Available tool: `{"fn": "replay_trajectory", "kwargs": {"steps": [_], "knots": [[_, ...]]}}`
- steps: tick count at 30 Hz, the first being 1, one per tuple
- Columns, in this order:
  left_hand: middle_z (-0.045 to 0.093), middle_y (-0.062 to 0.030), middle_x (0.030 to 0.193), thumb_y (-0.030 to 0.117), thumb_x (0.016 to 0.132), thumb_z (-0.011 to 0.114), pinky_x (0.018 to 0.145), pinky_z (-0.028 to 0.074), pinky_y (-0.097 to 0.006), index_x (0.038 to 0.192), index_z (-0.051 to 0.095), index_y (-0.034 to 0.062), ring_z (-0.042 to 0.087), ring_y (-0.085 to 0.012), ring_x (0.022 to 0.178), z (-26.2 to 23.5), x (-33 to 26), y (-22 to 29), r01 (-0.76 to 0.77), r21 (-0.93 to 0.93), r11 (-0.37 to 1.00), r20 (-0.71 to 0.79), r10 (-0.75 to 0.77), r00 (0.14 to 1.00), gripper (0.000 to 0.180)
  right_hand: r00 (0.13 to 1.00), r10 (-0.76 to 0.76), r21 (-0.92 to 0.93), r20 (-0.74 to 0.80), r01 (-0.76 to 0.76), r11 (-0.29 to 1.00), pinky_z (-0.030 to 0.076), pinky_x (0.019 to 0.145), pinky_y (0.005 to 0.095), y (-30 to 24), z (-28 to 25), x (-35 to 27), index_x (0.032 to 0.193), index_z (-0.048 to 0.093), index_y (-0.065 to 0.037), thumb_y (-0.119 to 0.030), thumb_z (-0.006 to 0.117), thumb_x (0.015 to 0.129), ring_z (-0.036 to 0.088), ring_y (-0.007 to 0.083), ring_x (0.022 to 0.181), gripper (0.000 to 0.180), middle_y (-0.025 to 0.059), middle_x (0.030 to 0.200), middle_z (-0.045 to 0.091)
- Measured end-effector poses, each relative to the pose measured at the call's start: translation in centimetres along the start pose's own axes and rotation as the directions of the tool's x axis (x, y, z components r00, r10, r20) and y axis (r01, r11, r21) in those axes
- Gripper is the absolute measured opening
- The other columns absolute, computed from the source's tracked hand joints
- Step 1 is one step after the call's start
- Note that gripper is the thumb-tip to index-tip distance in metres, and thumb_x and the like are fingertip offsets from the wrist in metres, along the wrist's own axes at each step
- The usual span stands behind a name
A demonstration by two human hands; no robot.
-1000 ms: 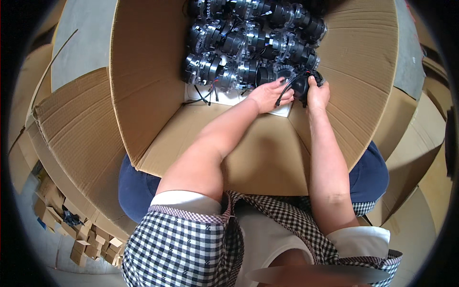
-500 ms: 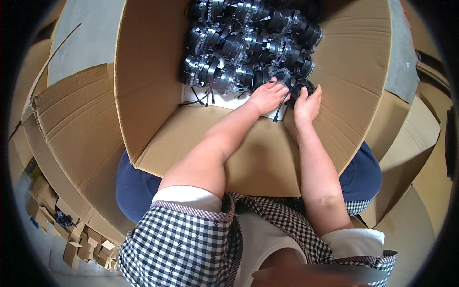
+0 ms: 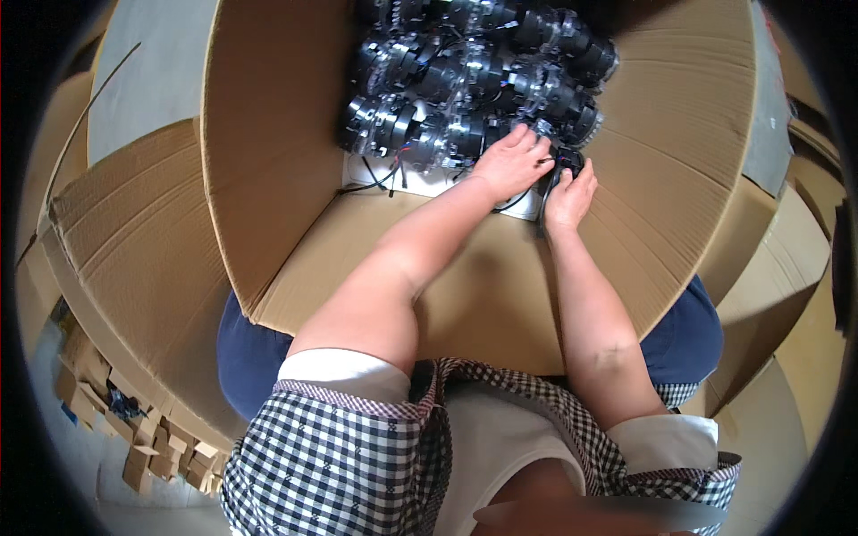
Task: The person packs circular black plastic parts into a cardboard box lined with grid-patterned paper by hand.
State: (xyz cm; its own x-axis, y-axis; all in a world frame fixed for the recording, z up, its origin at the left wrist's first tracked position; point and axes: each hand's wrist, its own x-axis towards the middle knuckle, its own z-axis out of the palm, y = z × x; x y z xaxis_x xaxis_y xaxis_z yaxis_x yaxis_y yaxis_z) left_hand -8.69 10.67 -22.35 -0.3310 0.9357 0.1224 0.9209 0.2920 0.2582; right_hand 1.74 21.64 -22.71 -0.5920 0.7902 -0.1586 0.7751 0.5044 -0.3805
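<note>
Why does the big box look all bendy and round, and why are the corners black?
Head view: the fisheye lens curves the cardboard box's straight edges and leaves a black rim around the picture; light is bright and soft; the left hand and right hand look sharp on the shiny black parts.

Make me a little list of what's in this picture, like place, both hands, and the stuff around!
Place: inside a big cardboard box, seen from above
In the box: rows of black round parts with wires, on a white sheet
Left hand: palm down on the nearest black parts
Right hand: fingers on one black part at the near right end
Clothes: checked shirt
Around: flat cardboard sheets, small cartons on the floor at lower left
</note>
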Motion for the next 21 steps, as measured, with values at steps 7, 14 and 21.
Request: {"fn": "replay_trajectory", "kwargs": {"steps": [7, 14, 21], "knots": [[0.053, -0.0019, 0.107, 0.041, 0.08, 0.062, 0.102, 0.03, -0.043, 0.121, 0.056, 0.0169, 0.047, -0.0208, 0.109, -0.5, -1.4, 0.6, 0.103, 0.001, 0.995, 0.145, -0.102, 0.984, 0.048, 0.983, -0.183, -0.006, 0.026, 0.183, 0.983, 0.039, 0.099, 0.0463, 0.3, 2.2, 1.1, 0.133, 0.041, 0.001, -0.013, 0.058, 0.089, 0.048, 0.0402, 0.116, 0.049, 0.0238, 0.123, 0.051], [0.037, 0.0003, 0.149, 0.044, 0.067, 0.074, 0.116, 0.02, -0.045, 0.143, 0.036, 0.0202, 0.036, -0.02, 0.136, -4.4, -8.1, -6.7, -0.259, 0.023, 0.966, 0.301, 0.241, 0.923, 0.088, 0.978, -0.207, -0.074, -0.039, 0.204, 0.976, 0.034, 0.103, 0.0475, 0.8, 2.8, 2.9, 0.132, 0.042, 0.003, -0.019, 0.057, 0.091, 0.043, 0.0407, 0.122, 0.05, 0.0245, 0.131, 0.046], [0.025, 0.0082, 0.155, 0.055, 0.068, 0.069, 0.114, 0.014, -0.056, 0.147, 0.026, 0.0402, 0.03, -0.0192, 0.14, -5.2, -9.1, -12.2, -0.139, 0.058, 0.989, 0.431, 0.101, 0.897, 0.092, 0.851, -0.443, -0.252, 0.284, 0.511, 0.822, 0.007, 0.112, 0.0614, -3.0, 1.3, -0.7, 0.136, 0.044, -0.008, -0.045, 0.06, 0.085, 0.02, 0.0289, 0.142, 0.065, 0.0086, 0.154, 0.025]]}}
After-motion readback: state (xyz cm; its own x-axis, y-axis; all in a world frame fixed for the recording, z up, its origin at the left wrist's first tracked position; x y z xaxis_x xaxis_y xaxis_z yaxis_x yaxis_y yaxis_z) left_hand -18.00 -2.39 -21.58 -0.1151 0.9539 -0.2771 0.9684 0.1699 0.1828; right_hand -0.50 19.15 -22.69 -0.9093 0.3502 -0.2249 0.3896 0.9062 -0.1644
